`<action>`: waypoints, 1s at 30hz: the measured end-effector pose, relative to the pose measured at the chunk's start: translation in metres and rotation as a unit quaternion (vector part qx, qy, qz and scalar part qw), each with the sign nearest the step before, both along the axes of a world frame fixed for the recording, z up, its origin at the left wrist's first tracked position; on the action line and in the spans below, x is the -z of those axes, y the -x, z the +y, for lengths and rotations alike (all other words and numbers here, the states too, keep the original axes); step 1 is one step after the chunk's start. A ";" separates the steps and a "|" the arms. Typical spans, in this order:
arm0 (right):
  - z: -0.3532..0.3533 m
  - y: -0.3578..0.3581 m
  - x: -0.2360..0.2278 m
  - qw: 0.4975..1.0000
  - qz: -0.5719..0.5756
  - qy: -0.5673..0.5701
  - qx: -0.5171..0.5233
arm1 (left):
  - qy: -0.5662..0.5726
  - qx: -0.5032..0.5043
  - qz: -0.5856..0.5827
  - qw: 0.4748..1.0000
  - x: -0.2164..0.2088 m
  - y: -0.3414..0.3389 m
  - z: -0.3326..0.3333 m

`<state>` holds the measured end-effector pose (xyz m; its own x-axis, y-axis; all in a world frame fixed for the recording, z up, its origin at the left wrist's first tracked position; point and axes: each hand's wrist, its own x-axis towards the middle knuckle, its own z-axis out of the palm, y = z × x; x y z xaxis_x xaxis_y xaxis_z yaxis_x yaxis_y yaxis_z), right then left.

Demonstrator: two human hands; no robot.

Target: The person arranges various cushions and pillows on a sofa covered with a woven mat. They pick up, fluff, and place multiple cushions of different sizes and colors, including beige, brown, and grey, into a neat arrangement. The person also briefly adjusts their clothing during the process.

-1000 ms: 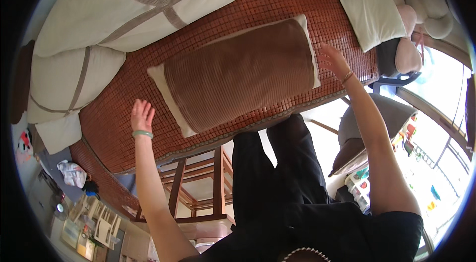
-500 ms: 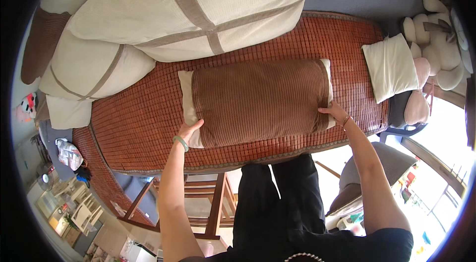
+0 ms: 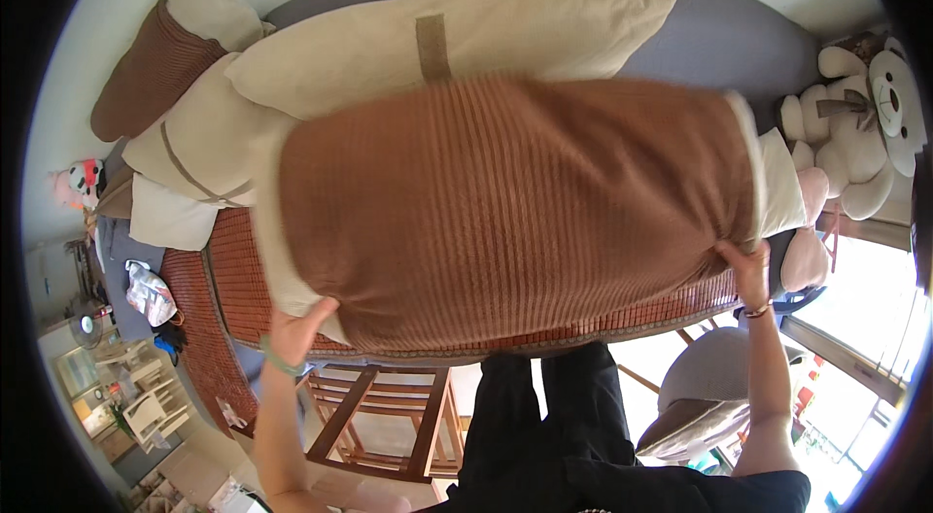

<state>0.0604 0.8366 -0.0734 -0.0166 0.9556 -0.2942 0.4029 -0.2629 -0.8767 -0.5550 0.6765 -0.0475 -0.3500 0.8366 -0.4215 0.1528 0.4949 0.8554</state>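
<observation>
Between my hands I hold up a wide brown ribbed pillow (image 3: pixel 505 212) with cream ends, raised off the seat and slightly blurred by motion. My left hand (image 3: pixel 299 326) grips its lower left corner, thumb on top. At the lower right corner my right hand (image 3: pixel 746 272) pinches the brown fabric, which creases toward it. Both hands' other fingers are hidden behind the pillow. Beneath lies a reddish-brown tiled seat mat (image 3: pixel 238 265), mostly covered from view.
A large cream cushion (image 3: pixel 544 27) leans on the grey backrest (image 3: pixel 729 27). More cushions (image 3: pixel 185 139) pile up at left. A small cream pillow (image 3: pixel 782 183) and a white teddy bear (image 3: pixel 855 124) sit at right. A wooden chair (image 3: pixel 389 416) stands near my legs.
The brown pillow has risen off the mat toward me and looks larger. My hands have moved farther apart with it, still gripping its lower corners. The view has tilted up toward the backrest.
</observation>
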 end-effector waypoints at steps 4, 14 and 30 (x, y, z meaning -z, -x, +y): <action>0.087 0.012 -0.056 0.899 -0.278 -0.318 -0.114 | -0.135 0.042 0.377 0.915 -0.074 0.032 0.089; 0.321 0.195 -0.109 0.940 0.178 -0.288 0.047 | -0.243 -0.107 0.110 0.958 -0.122 0.096 0.306; 0.356 0.207 -0.001 0.920 -0.274 -0.279 -0.028 | -0.060 -0.137 0.369 0.917 0.031 0.139 0.352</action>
